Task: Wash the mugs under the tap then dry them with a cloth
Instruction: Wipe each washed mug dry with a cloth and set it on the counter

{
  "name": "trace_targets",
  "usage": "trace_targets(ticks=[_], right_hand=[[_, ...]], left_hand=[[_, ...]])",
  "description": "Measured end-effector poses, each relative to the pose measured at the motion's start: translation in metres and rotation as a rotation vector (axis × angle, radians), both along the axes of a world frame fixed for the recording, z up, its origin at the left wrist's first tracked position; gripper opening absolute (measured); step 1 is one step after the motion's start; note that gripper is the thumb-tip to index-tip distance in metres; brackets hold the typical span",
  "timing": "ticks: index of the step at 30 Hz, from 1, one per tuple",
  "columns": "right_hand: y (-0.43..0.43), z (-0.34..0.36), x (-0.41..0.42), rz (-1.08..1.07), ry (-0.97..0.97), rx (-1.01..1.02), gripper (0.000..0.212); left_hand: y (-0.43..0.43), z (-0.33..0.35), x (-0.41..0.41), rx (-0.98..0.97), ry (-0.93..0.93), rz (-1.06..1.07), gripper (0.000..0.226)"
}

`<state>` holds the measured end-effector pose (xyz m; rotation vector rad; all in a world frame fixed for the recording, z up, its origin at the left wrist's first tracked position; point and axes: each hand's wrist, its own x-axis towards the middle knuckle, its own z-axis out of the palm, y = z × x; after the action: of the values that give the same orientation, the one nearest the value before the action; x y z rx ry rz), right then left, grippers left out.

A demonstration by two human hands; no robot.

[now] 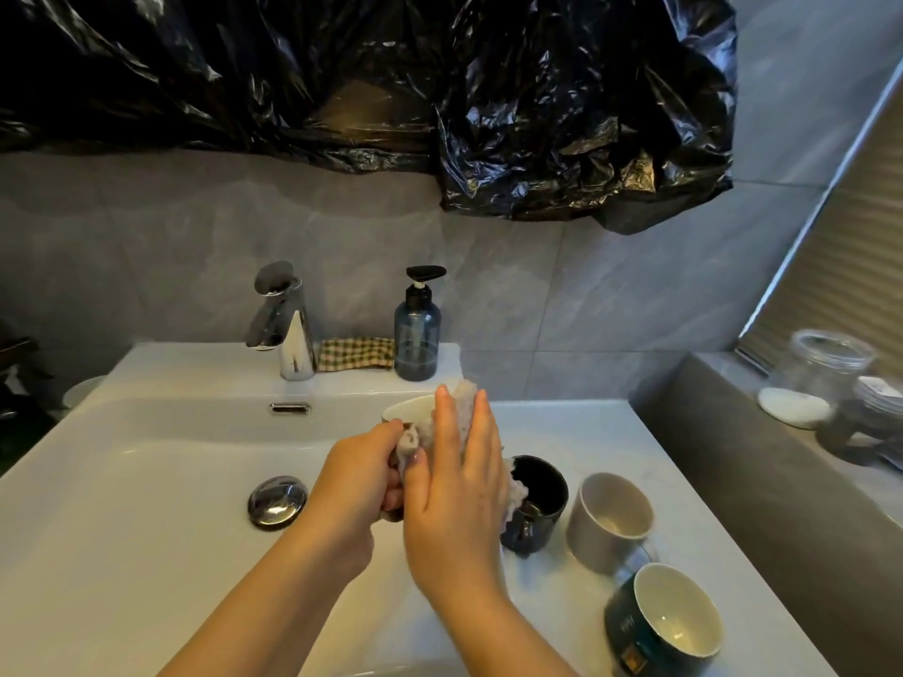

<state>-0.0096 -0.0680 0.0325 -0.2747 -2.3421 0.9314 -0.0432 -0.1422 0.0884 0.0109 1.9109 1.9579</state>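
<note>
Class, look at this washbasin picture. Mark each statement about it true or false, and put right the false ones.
1. Water runs from the tap. False: no stream shows under the spout.
2. A black mug, a grey mug and a green mug sit on the counter. True.
3. The right hand presses a pale cloth against the held mug with straight fingers. True.
4. The checked cloth hangs on the tap. False: it lies on the ledge between the tap and the soap dispenser.
5. The left hand rests idle. False: its fingers curl round the held mug.
</note>
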Motion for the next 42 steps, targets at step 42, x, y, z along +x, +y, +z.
trace_targets(ticks=[42], right_hand=[[0.049,0.019,0.017,0.131,-0.279,-1.189,0.045]], left_hand=[[-0.020,-0.004,-0.006,-0.008,-0.109,-0.167,0.050]])
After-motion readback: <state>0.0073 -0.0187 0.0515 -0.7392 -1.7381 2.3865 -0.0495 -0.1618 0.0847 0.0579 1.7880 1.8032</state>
